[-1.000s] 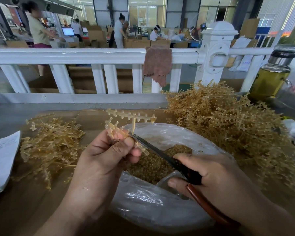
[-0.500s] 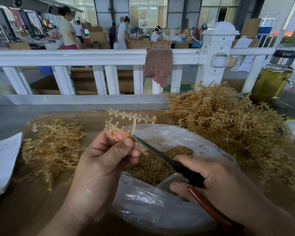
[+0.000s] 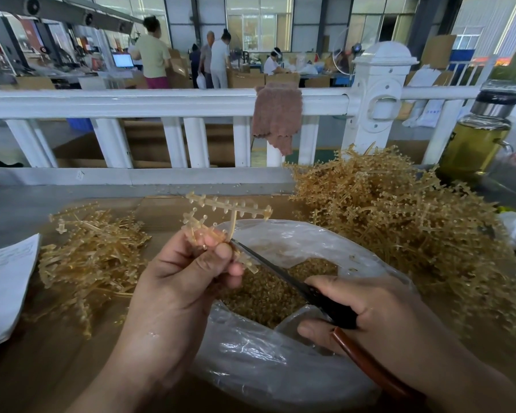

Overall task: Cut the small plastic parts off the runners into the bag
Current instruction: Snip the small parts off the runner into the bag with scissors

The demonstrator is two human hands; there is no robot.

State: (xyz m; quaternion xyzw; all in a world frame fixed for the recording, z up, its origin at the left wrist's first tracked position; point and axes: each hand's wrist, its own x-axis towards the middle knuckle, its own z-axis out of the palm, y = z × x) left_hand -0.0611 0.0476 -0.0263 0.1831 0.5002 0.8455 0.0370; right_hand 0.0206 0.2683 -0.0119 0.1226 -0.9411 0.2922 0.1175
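Barely anything moved on the bench since the last frame: hands, runner and scissors sit about where they were. The real change is in the background, where the person in the pale green shirt (image 3: 152, 55) has walked further right.

The left hand (image 3: 176, 293) pinches the runner (image 3: 230, 208) between thumb and curled fingers, holding it up over the far edge of the bag (image 3: 251, 368). One bar of the runner sticks up above the fingers with little parts along it, and a short stub pokes out below the thumb.

The right hand (image 3: 385, 323) is wrapped around the scissors (image 3: 280, 272), fingers curled over the black and reddish handles. The blade tip touches the runner right beside the left thumb. The blades look nearly closed, but I can't say for sure from this angle.

The bag is clear plastic with its mouth open between the hands, and there's a heap of cut parts (image 3: 265, 293) inside it.

A big pile (image 3: 399, 222) of runners sits just right of the bag, with a small pile (image 3: 93, 257) on the left. A paper (image 3: 6, 281) lies at the left edge of the table (image 3: 57, 368). Behind it runs a white railing (image 3: 161, 102) with a brown cloth (image 3: 276, 114) draped over it, and a bottle (image 3: 477, 138) of yellowish liquid stands far right.
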